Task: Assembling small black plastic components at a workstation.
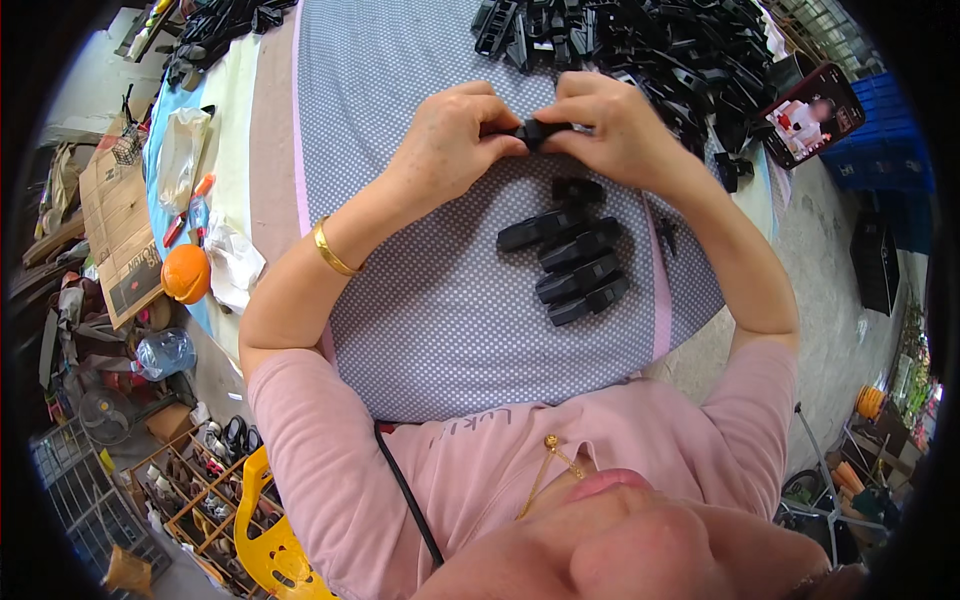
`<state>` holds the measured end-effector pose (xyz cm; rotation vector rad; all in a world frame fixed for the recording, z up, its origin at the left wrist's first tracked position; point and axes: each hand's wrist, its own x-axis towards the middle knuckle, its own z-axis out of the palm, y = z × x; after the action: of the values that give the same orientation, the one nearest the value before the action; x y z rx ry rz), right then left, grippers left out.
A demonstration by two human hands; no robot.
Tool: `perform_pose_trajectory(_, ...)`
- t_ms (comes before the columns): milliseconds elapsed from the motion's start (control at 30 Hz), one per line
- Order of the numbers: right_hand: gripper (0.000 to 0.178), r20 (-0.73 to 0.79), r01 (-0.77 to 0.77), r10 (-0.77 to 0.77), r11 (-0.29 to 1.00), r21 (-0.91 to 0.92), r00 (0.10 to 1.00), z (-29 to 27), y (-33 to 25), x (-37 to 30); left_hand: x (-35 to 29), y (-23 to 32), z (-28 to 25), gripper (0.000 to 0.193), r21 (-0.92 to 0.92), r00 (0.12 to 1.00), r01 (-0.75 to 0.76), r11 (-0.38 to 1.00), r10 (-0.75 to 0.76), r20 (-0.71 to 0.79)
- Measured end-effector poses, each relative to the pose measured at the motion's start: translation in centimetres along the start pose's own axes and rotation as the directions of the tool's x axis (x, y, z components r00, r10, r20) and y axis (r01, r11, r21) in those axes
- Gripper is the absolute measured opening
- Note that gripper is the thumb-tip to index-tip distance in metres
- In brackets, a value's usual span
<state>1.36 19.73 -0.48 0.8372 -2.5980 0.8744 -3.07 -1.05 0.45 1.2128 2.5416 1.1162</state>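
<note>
Both my hands meet over the dotted grey cloth [420, 330], pinching one small black plastic part [535, 133] between them. My left hand [455, 135] grips its left end with thumb and fingers, and a gold bangle circles that wrist. From the other side my right hand [605, 125] pinches the same part. The fingers cover much of it, so its exact kind is hidden. Just below my hands lies a short row of several black plastic pieces [575, 260], set close together. Beyond my right hand spreads a large heap of similar black parts [670, 50].
A phone [815, 115] with a lit screen leans at the heap's right edge. On the table's left side are an orange round object [186, 274], a crumpled white plastic bag [232, 262] and a clear bag [183, 160]. A yellow chair [262, 530] stands at lower left.
</note>
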Motion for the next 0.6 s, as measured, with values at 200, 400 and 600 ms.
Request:
perform_pose_trajectory(200, 0.026, -0.055, -0.001, 0.001, 1.0, -0.001, 0.998, 0.2, -0.6, -0.2, 0.3, -0.2, -0.7, 0.022, -0.001, 0.996, -0.022, 1.0, 0.022, 0.087)
perform_pose_trajectory(400, 0.032, 0.466, -0.245, 0.14, 0.954, 0.172, 0.873, -4.5, -0.5, -1.1, -0.2, -0.6, -3.0, 0.022, -0.143, 0.819, 0.035, 0.989, 0.054, 0.572)
perform_pose_trajectory(600, 0.017, 0.482, -0.183, 0.073, 0.966, 0.185, 0.873, -3.5, -1.3, -0.7, 2.7, -1.2, -3.3, 0.034, 0.121, 0.987, 0.03, 0.992, -0.049, 0.155)
